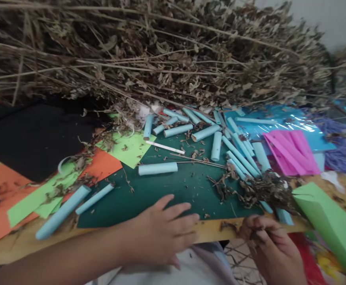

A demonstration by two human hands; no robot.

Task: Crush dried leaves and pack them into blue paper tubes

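Observation:
My left hand (169, 227) reaches over the front edge of a dark green sheet (190, 194), its fingers spread and nothing in them. At the table's front edge, my right hand (275, 253) is closed in a pinch on some dark dried leaves (257, 235). Just behind it lies a clump of crumbled dried leaves (267, 190). Several light blue paper rolls (157, 168) lie across the green sheet, and some show brown filling at their ends. A thin white stick (165, 147) rests among them.
A big heap of dried stalks and leaves (161, 51) spans the back. Left are black sheet (36, 138), orange paper (6, 198) and light green paper (42, 194). Right are pink paper (293, 152), a blue plastic packet (285, 126), purple strands (339, 146) and a folded green sheet (333, 225).

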